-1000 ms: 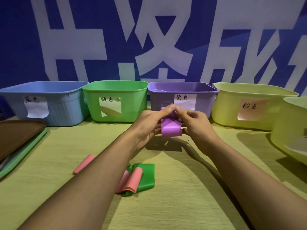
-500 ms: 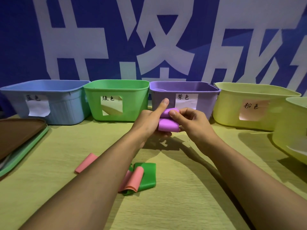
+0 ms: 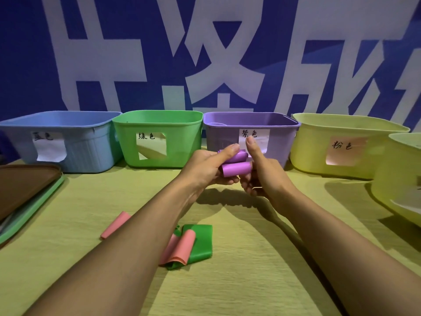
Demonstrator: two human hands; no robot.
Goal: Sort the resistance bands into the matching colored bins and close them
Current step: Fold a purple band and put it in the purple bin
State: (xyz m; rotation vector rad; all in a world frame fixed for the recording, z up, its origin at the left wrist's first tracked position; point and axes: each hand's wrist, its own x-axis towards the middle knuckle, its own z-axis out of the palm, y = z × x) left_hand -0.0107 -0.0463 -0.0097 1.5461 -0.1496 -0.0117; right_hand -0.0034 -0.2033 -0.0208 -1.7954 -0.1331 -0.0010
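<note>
A folded purple band (image 3: 235, 168) is held in the air just in front of the purple bin (image 3: 227, 137). My left hand (image 3: 209, 166) grips it from the left, thumb on top. From the right, my right hand (image 3: 262, 176) curls its fingers under the band, thumb pointing up. On the table nearer to me lie a green band (image 3: 201, 242) with a pink band (image 3: 182, 247) folded over it, and another pink band (image 3: 115, 225) partly hidden by my left forearm. The bins stand in a row: blue (image 3: 79, 142), green (image 3: 180, 142), purple, then a yellow one (image 3: 319, 147) labelled pink.
A second yellow bin (image 3: 396, 179) stands at the right edge, closer to me. Stacked lids, brown (image 3: 20, 185) over green (image 3: 34, 210), lie at the left edge. A blue banner with white characters hangs behind the bins.
Both hands have folded the purple band from a hanging strip into a compact roll. My right thumb has lifted off it and points up.
</note>
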